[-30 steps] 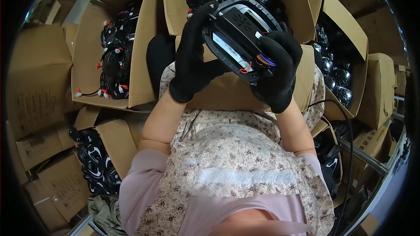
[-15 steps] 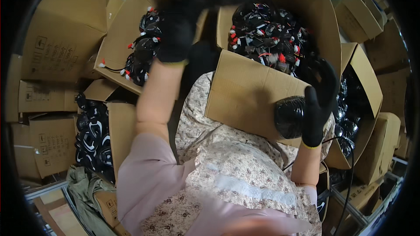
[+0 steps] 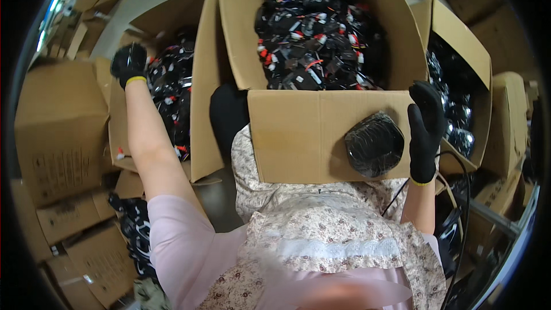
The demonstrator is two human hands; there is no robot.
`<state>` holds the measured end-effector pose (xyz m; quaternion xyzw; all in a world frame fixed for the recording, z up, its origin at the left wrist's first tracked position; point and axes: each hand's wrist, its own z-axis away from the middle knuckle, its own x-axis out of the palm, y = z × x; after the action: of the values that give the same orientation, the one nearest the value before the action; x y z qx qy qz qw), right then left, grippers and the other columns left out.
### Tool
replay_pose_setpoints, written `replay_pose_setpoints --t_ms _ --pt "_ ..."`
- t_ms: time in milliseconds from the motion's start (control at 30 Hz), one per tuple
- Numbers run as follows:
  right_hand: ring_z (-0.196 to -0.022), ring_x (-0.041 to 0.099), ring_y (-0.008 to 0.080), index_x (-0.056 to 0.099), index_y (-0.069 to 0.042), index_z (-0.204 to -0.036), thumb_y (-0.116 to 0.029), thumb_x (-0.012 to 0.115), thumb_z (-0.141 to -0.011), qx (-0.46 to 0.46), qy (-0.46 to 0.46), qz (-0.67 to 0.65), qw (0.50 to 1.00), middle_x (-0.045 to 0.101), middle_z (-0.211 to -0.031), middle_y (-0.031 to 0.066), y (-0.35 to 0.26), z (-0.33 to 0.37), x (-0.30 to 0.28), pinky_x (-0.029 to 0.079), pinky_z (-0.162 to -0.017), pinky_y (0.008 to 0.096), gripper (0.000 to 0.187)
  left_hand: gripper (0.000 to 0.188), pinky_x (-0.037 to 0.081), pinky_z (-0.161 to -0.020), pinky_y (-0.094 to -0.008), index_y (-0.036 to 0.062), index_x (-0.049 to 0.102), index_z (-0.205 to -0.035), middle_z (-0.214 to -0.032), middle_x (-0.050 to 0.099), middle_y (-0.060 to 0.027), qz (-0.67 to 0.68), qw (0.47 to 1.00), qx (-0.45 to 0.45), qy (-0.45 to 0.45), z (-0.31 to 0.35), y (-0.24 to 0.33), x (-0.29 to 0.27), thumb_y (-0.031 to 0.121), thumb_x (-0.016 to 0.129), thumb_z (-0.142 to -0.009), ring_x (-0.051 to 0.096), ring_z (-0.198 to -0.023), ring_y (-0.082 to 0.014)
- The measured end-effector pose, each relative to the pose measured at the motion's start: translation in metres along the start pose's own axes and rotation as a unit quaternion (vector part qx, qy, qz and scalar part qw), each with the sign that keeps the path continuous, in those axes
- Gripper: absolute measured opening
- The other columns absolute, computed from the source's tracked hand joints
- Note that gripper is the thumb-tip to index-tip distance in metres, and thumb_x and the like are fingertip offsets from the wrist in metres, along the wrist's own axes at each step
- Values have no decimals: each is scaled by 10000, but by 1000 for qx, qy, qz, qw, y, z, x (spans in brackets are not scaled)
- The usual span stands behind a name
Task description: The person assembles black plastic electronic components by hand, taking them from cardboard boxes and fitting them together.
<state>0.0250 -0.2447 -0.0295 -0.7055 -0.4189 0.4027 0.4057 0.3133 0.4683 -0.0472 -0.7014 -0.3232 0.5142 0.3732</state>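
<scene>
My right hand (image 3: 426, 129), in a black glove with a yellow cuff edge, stands upright with the thumb apart from the stretched fingers and nothing in it. Just left of it, a rounded black part in clear wrinkled film (image 3: 374, 144) rests on the cardboard flap (image 3: 287, 132) over my lap. My left hand (image 3: 130, 63), gloved alike, is far out at the left, by the rim of the left carton (image 3: 201, 80). Its fingers are too dark to make out. Black parts with red and white connectors (image 3: 172, 100) fill that carton.
A large open carton (image 3: 241, 34) ahead holds many black wrapped parts (image 3: 315, 46) with coloured plugs. At the right, another carton (image 3: 459, 28) contains shiny black wrapped pieces (image 3: 459, 115). A black cable (image 3: 466, 206) hangs near my right forearm. Closed cartons (image 3: 63, 132) are stacked at the left.
My left hand has swung from the upper middle to the far left; the dark thing with wires there is out of sight. The view has shifted. My right hand remains beside the wrapped part.
</scene>
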Motion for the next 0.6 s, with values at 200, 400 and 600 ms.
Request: replay_pose_setpoints --t_ms 200,400,600 --pt "-1216 510 212 566 14 -1216 -8 598 -861 39 0 60 997 513 -1345 122 17 14 -26 416 -1028 339 357 528 538 -894 -467 58 602 -1248 -1169 655 -221 322 874 -316 -183 -19 84 -12 405 636 -851 656 -1060 -370" --pt "-1241 494 285 626 13 -1067 15 548 -849 71 36 112 991 548 -1311 182 38 10 -32 357 -1065 363 232 381 463 -964 -333 59 638 -1219 -1175 665 -107 826 550 5 120 -155 195 -211 288 653 -915 602 -1122 -228" --pt "-965 624 323 645 -15 -1074 55 610 -797 -6 7 272 962 655 -1031 161 43 16 -39 492 -862 382 288 622 442 -994 -421 59 657 -1196 -1219 654 -177 645 715 245 -114 -227 363 -358 591 577 -884 604 -1149 -353"
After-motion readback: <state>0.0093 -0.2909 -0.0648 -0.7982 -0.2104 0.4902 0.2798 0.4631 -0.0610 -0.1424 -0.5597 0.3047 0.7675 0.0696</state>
